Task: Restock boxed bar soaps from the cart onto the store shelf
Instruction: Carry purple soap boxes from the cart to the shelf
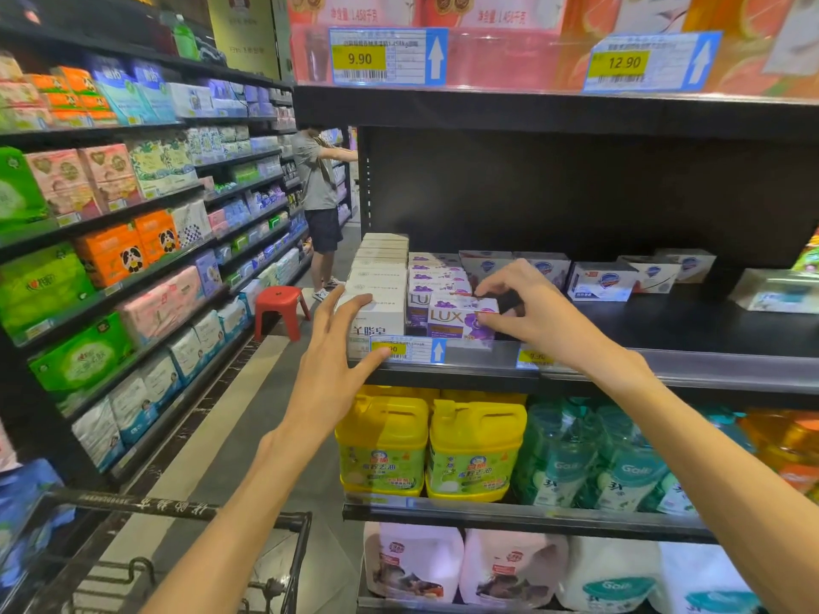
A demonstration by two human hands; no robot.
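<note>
Fingers [487, 283] of right hand [527, 310] curl round the front purple soap box [456, 323], thumb low on its front face, other fingertips on its top back edge; left hand [337, 347] is spread flat, straight fingers resting on the front white soap box [376, 321], thumb down by the price tag [407, 349].

Biggest item: black store shelf [664, 365], the soap level mostly bare on its right half. Aisle shelving [133, 206] on the left is packed with tissue packs. Level below holds yellow jugs [427, 449] and green-capped bottles [589, 463]; bottom level holds white jugs [461, 565]. Cart [186, 556] sits bottom left, only its black frame and handle in view, well apart from both hands. A person [319, 192] stands down the aisle facing the shelving, red stool [281, 310] near their feet.

White soap boxes [381, 263] run in a row front to back at the shelf's left end. Purple soap boxes [436, 277] line up just beside them on the right; the gripped one sits at the front edge, touching the shelf lip. Blue-and-white soap boxes [602, 281] stand further right, toward the back.
</note>
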